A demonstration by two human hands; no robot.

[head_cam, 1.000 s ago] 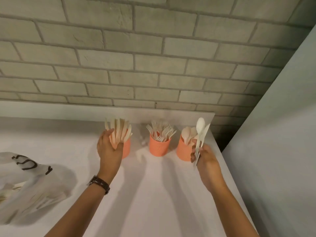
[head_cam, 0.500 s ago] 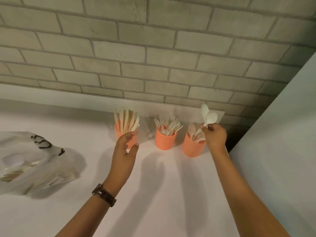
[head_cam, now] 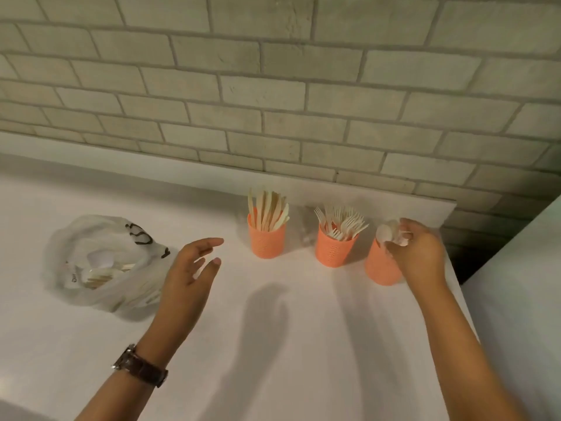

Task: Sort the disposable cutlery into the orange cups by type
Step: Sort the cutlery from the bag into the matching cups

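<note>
Left hand [head_cam: 188, 278] (open, empty) has left the knife cup [head_cam: 267, 240]; right hand [head_cam: 420, 258] now pinches spoons [head_cam: 386, 233] at the spoon cup [head_cam: 379, 268].

On the white table [head_cam: 273, 344], three orange cups stand in a row near the far brick wall [head_cam: 273, 86]. The left cup [head_cam: 266, 243] holds knives [head_cam: 268, 211] and the middle cup [head_cam: 332, 252] holds forks [head_cam: 343, 221]. The right hand [head_cam: 422, 255] grips spoons [head_cam: 385, 231] at the mouth of the right cup [head_cam: 378, 270]. The left hand [head_cam: 188, 271] hovers with fingers spread beside a plastic bag [head_cam: 100, 253] of cutlery.
</note>
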